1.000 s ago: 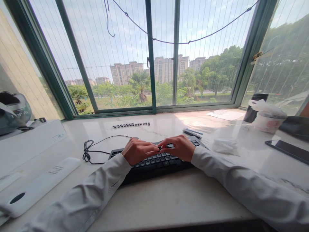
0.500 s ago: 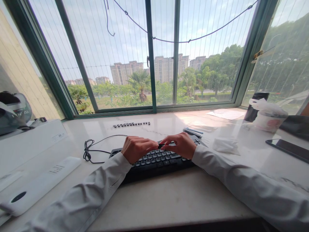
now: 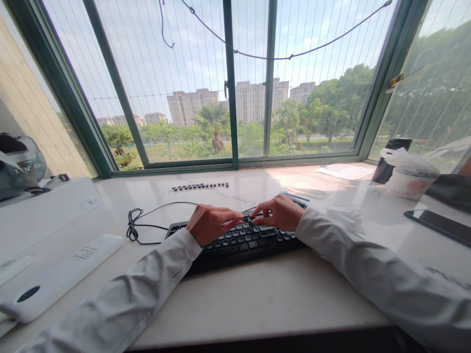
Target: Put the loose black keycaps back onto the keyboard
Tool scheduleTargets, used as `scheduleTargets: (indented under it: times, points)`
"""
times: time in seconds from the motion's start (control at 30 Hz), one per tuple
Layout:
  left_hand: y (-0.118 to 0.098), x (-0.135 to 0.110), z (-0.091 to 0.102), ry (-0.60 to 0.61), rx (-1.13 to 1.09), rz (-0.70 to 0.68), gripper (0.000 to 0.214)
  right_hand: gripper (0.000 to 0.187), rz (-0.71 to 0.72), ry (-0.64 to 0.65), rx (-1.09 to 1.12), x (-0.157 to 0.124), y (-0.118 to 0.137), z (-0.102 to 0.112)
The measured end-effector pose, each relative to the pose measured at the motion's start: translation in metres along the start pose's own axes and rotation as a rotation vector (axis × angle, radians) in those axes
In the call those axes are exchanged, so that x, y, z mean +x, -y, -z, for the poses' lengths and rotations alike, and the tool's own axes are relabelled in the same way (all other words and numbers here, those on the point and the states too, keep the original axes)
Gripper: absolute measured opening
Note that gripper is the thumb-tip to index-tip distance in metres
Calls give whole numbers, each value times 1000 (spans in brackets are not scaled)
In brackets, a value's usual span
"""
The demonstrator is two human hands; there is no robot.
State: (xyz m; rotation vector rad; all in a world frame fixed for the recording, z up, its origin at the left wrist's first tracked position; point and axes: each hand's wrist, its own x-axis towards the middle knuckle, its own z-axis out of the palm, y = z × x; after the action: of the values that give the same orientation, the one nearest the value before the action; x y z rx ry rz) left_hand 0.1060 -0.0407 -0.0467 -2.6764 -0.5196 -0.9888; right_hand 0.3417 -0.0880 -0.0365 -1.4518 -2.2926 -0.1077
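Note:
A black keyboard [image 3: 243,245] lies on the white stone surface under both hands. Over its left half is my left hand [image 3: 212,223], fingers stretched toward the upper rows and the thumb slightly apart. From the right, my right hand [image 3: 281,213] reaches down with thumb and fingertips pinched at a small black keycap [image 3: 249,218] among the upper keys. The fingertips of both hands nearly meet there, and they partly hide the keycap. Several loose black keycaps [image 3: 200,186] stand in a row behind the keyboard.
A coiled black cable [image 3: 136,225] lies left of the keyboard. Thin tools [image 3: 296,198] and a clear plastic bag [image 3: 344,218] sit to the right, with a phone [image 3: 441,228] farther out. White boxes [image 3: 69,206] and a helmet [image 3: 22,164] are at left.
The small black keycap, held between both hands above the keys before, is now down at the upper rows. My right hand has shifted slightly, and its fingertips have lowered to the keyboard.

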Motion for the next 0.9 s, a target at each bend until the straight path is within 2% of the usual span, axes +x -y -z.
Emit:
scheduleTargets:
  times: [0.2, 0.4, 0.67, 0.9]
  points:
    - [-5, -1, -1, 159, -21, -7, 26, 30, -47, 133, 47, 2, -10, -3]
    - [-9, 1, 3, 294, -49, -24, 33, 30, -42, 122, 38, 2, -7, -3]
    - [-10, 3, 4, 364, -67, -26, 35, 28, -35, 126, 31, 2, -8, -2]
    - [-10, 2, 2, 365, -67, -29, 35, 28, -21, 134, 9, 2, -7, -2]
